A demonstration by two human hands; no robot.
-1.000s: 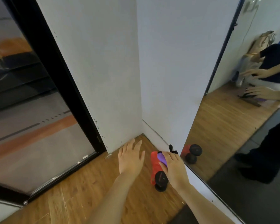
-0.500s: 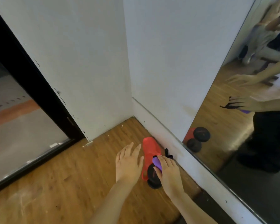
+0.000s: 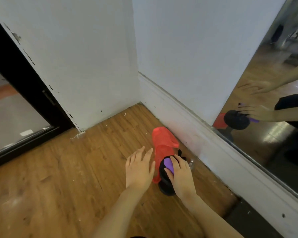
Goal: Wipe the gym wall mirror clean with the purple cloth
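Head view: right hand (image 3: 180, 176) is down at the floor (image 3: 58, 177) by the baseboard (image 3: 196, 127), fingers (image 3: 176, 160) curled onto the purple cloth (image 3: 169, 165), thumb on its near edge, so clamped on it. Cloth sits bunched on top of a black dumbbell (image 3: 165, 184), next to a red bag (image 3: 163, 143), all tight against the wall. Left hand (image 3: 139, 167) hovers flat just beside, its fingers spread, holding nothing. Mirror (image 3: 265, 100) is to the right, above the baseboard; not touched yet.

Handling, my read: cloth is soft, light, limp, no stiffness to lever with. A pinch at the middle of the bunch should lift it whole; an edge grab would just let it unfold and drag. Dumbbell underneath looks heavy, unlikely to shift. Only a small patch of cloth shows, rest hidden under the hand.
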